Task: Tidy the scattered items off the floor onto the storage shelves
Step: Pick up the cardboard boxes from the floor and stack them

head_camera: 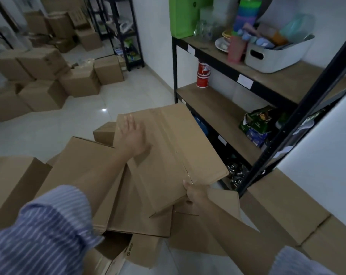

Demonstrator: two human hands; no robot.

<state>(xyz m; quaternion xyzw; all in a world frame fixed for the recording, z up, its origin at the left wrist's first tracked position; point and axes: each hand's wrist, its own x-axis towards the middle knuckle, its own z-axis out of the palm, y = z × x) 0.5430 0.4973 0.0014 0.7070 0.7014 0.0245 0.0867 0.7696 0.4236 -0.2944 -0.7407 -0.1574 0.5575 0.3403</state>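
A flattened brown cardboard box (168,147) is held tilted in front of me, over a heap of other flattened boxes (92,175) on the floor. My left hand (134,135) lies flat on its upper face with fingers straight. My right hand (194,192) grips its near lower edge, thumb on top. The black-framed storage shelves (217,104) with wooden boards stand just to the right.
The shelves hold a white bin (275,56) of plastic ware, a green box (186,14), red cups (203,76), snack packets (256,124) and metal tins (235,173) low down. Stacked sealed cartons (43,76) fill the far left. White tiled floor (128,92) lies between.
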